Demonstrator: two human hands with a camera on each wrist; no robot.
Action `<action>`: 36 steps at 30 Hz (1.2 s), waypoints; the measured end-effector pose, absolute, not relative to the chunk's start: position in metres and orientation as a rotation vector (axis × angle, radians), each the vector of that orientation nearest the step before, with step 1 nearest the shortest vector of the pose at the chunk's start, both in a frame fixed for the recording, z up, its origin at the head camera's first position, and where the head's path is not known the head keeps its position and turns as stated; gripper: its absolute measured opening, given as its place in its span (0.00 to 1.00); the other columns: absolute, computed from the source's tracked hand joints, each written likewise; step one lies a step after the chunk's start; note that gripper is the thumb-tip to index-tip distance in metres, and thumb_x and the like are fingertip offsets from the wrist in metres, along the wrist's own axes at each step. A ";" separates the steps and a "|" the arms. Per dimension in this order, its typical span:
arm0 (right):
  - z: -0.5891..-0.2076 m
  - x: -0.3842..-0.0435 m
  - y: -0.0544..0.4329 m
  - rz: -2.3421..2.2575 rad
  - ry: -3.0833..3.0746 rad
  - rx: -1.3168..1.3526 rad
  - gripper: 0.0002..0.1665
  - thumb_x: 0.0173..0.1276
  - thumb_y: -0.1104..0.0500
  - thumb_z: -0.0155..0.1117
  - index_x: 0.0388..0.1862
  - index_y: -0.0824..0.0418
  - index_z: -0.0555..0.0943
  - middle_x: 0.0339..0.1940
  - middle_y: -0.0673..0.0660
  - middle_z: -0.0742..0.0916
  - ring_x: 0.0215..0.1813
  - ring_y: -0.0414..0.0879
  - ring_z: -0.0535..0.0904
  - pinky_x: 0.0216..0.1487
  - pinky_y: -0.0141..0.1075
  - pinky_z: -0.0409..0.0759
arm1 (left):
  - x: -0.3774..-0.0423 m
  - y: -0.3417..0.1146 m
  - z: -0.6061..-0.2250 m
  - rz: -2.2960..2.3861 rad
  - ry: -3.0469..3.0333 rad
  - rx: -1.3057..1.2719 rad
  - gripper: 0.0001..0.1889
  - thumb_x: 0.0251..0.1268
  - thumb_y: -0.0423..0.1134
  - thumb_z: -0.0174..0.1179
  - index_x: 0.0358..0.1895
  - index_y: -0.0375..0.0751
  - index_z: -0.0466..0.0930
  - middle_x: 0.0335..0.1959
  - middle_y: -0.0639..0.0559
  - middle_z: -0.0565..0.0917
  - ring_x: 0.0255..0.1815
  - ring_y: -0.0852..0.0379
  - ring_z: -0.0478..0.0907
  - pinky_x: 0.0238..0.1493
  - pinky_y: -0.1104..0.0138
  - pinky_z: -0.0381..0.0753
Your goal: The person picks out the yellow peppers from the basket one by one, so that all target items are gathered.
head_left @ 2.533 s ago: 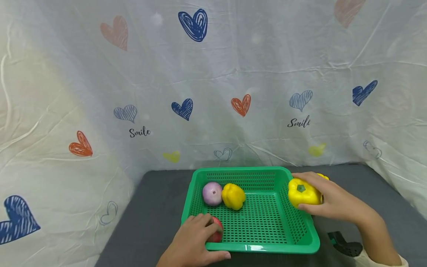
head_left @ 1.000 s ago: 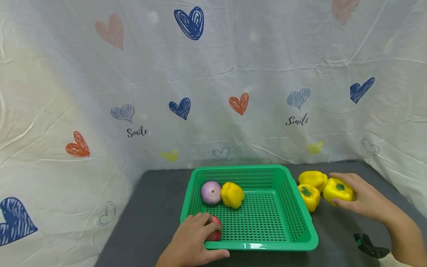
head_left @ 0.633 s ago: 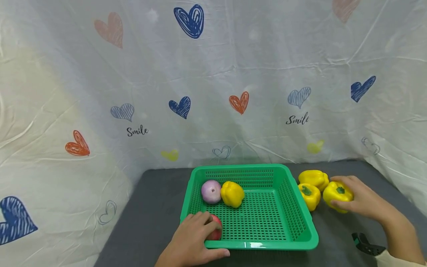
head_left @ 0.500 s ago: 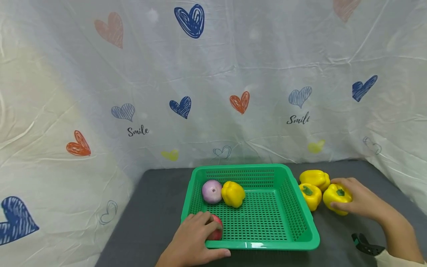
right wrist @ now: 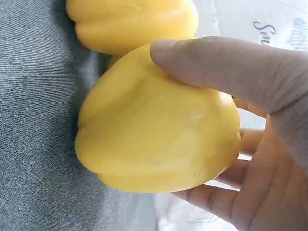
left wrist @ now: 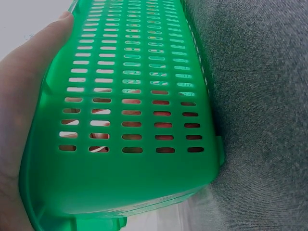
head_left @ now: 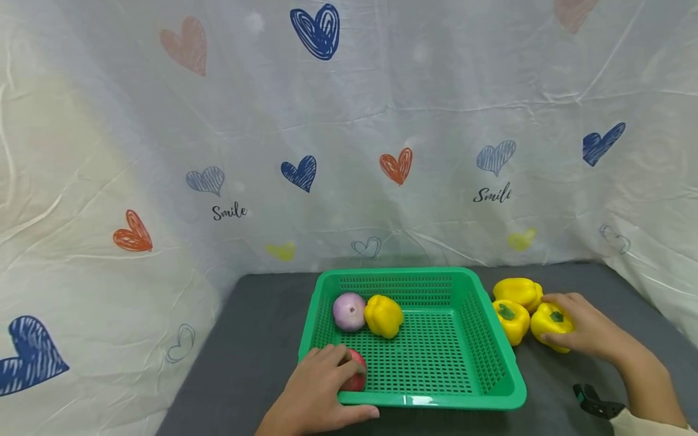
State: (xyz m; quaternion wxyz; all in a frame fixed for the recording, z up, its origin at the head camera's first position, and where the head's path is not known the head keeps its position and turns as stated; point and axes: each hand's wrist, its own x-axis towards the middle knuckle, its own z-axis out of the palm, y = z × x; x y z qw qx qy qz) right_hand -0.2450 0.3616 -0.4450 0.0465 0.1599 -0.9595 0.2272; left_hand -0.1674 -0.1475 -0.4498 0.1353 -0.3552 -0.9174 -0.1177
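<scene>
My left hand grips the near left corner of a green plastic basket, fingers over the rim and thumb along the outside. Under those fingers, inside the basket, lies a round red fruit or vegetable, partly hidden. My right hand holds a yellow bell pepper from its right side, thumb on the near side and fingers on the far side. In the right wrist view this pepper appears to rest on the grey cloth. Two more yellow bell peppers, one nearer and one farther, lie beside it.
Inside the basket, a purple onion-like ball touches another yellow bell pepper near the left wall. Grey cloth covers the table. A white curtain printed with hearts hangs behind it.
My right hand has carried its yellow pepper from the basket's right rim rightward, then lowered it beside the other two peppers. The left hand stays on the basket.
</scene>
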 end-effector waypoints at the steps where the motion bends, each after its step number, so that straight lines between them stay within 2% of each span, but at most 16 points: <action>1: -0.446 -0.245 0.362 0.697 -2.927 0.487 0.43 0.53 0.52 0.82 0.61 0.73 0.73 0.53 0.76 0.73 0.50 0.67 0.73 0.41 0.57 0.75 | -0.167 -0.147 -0.450 -0.340 -2.656 -1.031 0.29 0.60 0.77 0.52 0.44 0.60 0.83 0.40 0.66 0.72 0.38 0.66 0.68 0.42 0.63 0.71; 15: -0.443 -0.244 0.362 0.749 -2.923 0.486 0.44 0.56 0.53 0.80 0.64 0.74 0.71 0.58 0.77 0.70 0.56 0.71 0.68 0.48 0.67 0.70 | -0.169 -0.146 -0.450 -0.332 -2.675 -1.021 0.30 0.59 0.78 0.51 0.45 0.60 0.83 0.41 0.64 0.73 0.37 0.64 0.67 0.38 0.65 0.69; 36: -0.432 -0.242 0.350 0.786 -2.868 0.555 0.41 0.59 0.56 0.79 0.64 0.74 0.71 0.61 0.77 0.69 0.59 0.72 0.66 0.49 0.70 0.68 | -0.169 -0.145 -0.450 -0.325 -2.677 -1.002 0.30 0.58 0.79 0.51 0.44 0.60 0.83 0.41 0.64 0.73 0.37 0.63 0.66 0.38 0.65 0.68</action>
